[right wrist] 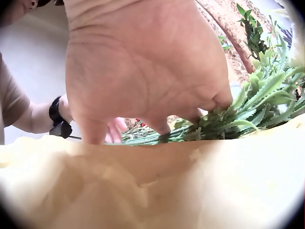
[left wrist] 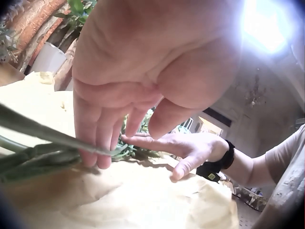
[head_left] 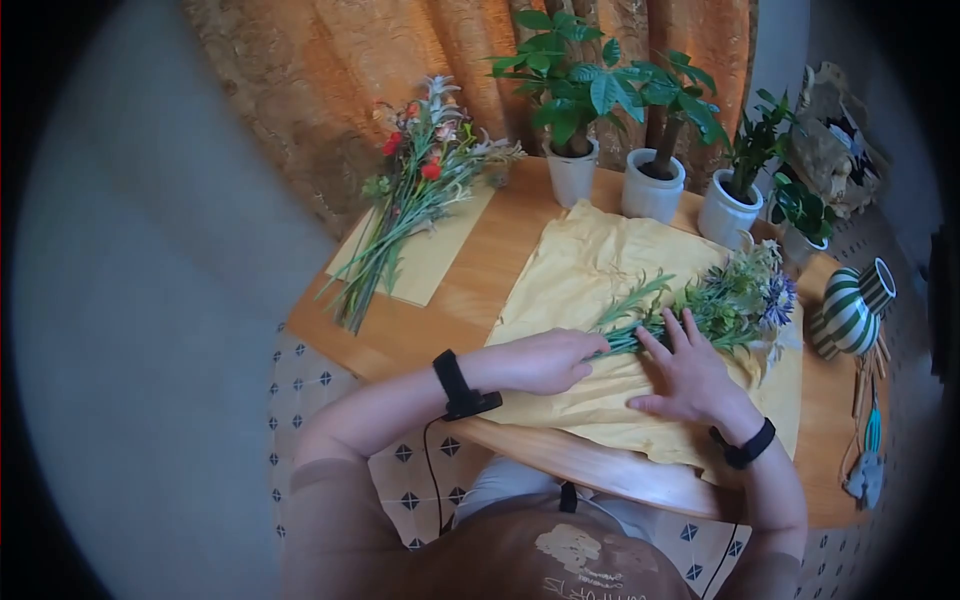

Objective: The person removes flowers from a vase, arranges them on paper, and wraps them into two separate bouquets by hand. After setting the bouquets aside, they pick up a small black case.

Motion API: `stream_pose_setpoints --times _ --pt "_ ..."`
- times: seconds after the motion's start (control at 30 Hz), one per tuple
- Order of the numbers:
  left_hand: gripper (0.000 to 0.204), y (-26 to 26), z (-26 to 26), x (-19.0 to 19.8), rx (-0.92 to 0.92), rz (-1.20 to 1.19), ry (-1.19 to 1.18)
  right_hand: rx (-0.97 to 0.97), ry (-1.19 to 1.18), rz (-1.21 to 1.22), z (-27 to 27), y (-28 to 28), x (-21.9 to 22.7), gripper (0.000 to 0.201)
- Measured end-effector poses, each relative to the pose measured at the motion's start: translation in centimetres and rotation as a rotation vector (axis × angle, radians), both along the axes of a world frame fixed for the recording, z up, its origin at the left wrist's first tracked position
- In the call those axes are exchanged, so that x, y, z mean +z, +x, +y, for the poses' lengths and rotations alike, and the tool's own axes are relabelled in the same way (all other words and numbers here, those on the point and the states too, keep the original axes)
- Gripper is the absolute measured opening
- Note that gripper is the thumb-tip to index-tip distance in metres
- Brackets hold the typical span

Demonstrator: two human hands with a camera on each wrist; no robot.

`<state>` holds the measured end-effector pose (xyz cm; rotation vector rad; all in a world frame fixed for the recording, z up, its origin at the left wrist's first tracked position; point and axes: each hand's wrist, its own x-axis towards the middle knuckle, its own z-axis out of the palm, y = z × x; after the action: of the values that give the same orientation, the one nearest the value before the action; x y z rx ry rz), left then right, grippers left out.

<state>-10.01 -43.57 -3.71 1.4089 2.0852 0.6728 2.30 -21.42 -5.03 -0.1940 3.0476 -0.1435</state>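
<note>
Brown shirt (head_left: 460, 562); flowers (head_left: 738, 290) on yellow paper (head_left: 610, 245), wooden table (head_left: 480, 265); curtain (head_left: 290, 110) beyond.

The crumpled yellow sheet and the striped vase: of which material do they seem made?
Crumpled yellow sheet: probably matte paper, as its creases look crisp; thin cloth remains possible. Striped vase: perhaps glazed ceramic, given its smooth, rigid look; plastic is possible.
</note>
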Motion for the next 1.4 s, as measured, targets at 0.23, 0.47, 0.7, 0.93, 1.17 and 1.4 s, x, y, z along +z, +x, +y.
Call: stream_pose_setpoints --times 0.23,0.47,0.7,0.93,1.17,1.4 --pt "0.03 -8.6 -8.1 2.4 0.46 0.12 0.123 -0.015 0.011 -0.047 -0.1 -0.2 0.8 0.096" --pt "0.025 -23.3 -23.7 -0.5 1.076 0.404 0.124 -0.014 0.001 -0.002 -0.1 0.1 0.5 0.093" --pt "0.025 -30.2 -28.3 -7.5 1.27 0.259 -0.015 -0.015 -0.004 0.022 -0.1 0.2 0.4 0.091" --pt "0.023 -26.0 -25.7 -3.1 1.307 0.696 0.055 -0.014 0.006 0.014 0.0 0.2 0.3 0.09" --pt "0.016 -23.4 -24.6 -0.1 1.368 0.786 0.158 -0.004 -0.007 0.015 0.1 0.3 0.3 0.089" --pt "0.004 -22.5 -24.1 1.5 1.469 0.274 0.562 0.003 -0.008 0.032 0.3 0.5 0.1 0.089"
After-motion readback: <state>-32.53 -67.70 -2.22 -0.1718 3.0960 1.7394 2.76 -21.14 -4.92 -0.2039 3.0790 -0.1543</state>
